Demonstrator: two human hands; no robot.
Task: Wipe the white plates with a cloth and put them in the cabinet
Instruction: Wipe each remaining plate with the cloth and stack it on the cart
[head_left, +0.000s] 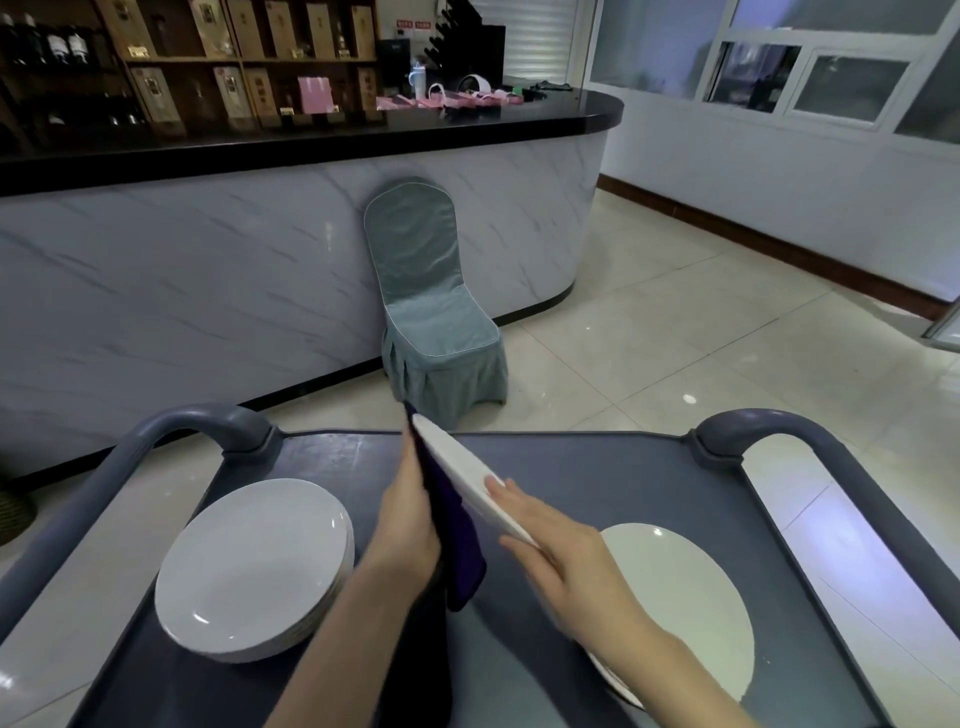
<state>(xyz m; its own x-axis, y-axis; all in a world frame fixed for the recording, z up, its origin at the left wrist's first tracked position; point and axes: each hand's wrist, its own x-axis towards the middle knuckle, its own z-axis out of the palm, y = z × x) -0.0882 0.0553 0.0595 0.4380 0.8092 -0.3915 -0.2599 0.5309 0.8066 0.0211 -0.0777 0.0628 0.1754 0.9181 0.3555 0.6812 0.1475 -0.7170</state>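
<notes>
A white plate (457, 467) is held on edge above the cart, tilted, its rim toward me. My right hand (556, 556) grips its near edge, fingers along the outer face. My left hand (408, 525) presses a dark purple cloth (457, 540) flat against the plate's left face; the cloth's tail hangs below. A stack of several white plates (254, 566) sits on the cart's left side. On the right side lies another white plate (685, 603), partly hidden by my right forearm.
The grey service cart (597, 483) has curved handles at left (171, 431) and right (810, 431). A covered grey-green chair (431, 317) stands against a marble-fronted bar counter (208, 270). Shelves of bottles and boxes are behind it. Tiled floor extends to the right.
</notes>
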